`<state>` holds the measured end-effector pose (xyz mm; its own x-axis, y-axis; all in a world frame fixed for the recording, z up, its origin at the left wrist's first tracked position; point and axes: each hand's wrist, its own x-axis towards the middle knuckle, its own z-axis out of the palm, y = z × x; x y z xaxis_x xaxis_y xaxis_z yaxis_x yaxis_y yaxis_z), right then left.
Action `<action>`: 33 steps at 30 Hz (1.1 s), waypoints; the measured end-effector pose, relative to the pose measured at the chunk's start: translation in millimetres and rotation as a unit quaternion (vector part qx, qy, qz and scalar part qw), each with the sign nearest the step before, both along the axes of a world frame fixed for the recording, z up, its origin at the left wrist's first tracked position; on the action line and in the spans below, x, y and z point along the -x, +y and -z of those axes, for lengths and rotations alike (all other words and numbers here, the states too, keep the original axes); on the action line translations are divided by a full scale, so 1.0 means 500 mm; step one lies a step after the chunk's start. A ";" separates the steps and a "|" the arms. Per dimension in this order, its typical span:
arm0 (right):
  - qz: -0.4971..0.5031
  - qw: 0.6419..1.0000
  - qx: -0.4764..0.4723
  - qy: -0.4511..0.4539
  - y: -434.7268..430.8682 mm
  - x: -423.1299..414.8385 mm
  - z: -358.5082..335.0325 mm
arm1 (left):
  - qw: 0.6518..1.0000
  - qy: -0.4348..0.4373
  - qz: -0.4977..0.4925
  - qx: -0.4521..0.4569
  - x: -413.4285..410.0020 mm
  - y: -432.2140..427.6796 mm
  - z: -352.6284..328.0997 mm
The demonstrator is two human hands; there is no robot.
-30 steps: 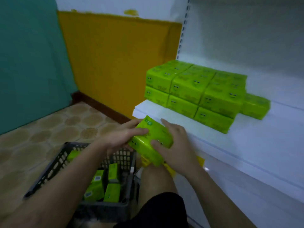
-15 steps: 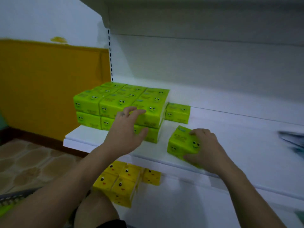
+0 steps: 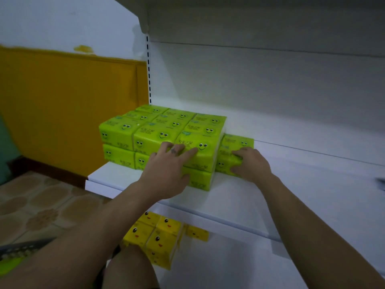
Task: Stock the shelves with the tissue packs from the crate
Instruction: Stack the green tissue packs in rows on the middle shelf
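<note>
Since half a second back, my right hand (image 3: 251,163) has slid its green tissue pack (image 3: 224,164) leftward across the shelf (image 3: 281,195) until it sits against the right flank of the green stack (image 3: 162,127). My left hand (image 3: 166,174) has come down onto that stack's front.

The right hand grips the pack, fingers curled over its top and thumb on the front face, I judge so it can be nudged square into the row. The left hand is open, fingers spread flat over the top front corner pack and thumb against the one beneath. I read that as bracing the stack so the push from the right does not shove it sideways.

Just behind the held pack, also against the stack's right side, lies a single pack (image 3: 237,141), so the new one fills the front of a fresh column.

These packs are soft rectangular bricks in glossy lime film printed with smiling faces. Their edges bulge a little, so I expect them to give under pressure and to slip easily on the smooth white shelf, which looks like painted metal.

Below the stack, under the shelf, stand yellow packs (image 3: 162,236) of the same shape. Far down to the stack's left the dark lattice rim of the crate (image 3: 18,248) shows, with a scrap of green beside it. How many packs remain there I cannot tell.
</note>
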<state>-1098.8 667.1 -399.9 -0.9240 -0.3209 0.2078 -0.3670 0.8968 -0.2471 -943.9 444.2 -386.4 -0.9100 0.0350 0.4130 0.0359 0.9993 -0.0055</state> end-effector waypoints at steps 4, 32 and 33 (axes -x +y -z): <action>0.048 0.997 0.027 0.047 0.007 -0.055 0.005 | 0.997 -0.005 0.043 -0.070 -0.007 -0.018 0.021; -0.448 0.784 -0.263 -0.341 -0.893 -0.416 0.426 | 0.721 -0.199 -0.447 -0.491 -0.481 -0.567 0.575; -0.435 0.785 -0.262 -0.354 -0.907 -0.407 0.451 | 0.701 -0.218 -0.450 -0.508 -0.472 -0.576 0.604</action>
